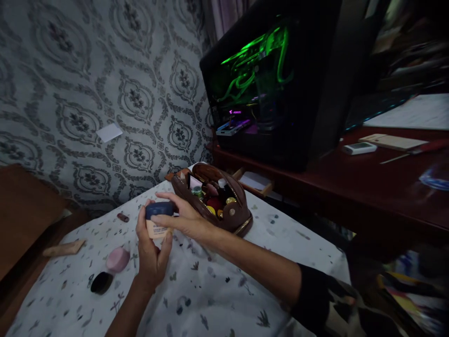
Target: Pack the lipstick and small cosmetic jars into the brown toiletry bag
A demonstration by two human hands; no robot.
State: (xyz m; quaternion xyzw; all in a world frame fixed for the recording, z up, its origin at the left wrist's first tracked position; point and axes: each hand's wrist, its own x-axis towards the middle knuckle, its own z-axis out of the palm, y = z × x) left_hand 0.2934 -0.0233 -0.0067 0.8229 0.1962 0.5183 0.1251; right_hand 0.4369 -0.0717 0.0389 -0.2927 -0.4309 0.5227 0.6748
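Observation:
Between both hands I hold a small cosmetic jar (158,228) with a peach body and a dark blue lid (159,208). My left hand (149,252) is wrapped round the jar's body from the left and below. My right hand (187,217) grips the lid from the right, thumb across its front; the lid sits on the jar. Just behind my right hand stands a brown cosmetic bag (242,199), unzipped, with several small bottles and jars inside. Left of my hands lie a pink round item (118,260), a black round lid or pot (101,282) and a beige tube (65,248).
A patterned white cloth (210,299) covers the surface under my hands. A small dark reddish tube (122,217) lies farther back. Behind the bag is a partly open drawer (257,182) under a dark red desk (351,180), which carries a computer case (280,117) with green lights.

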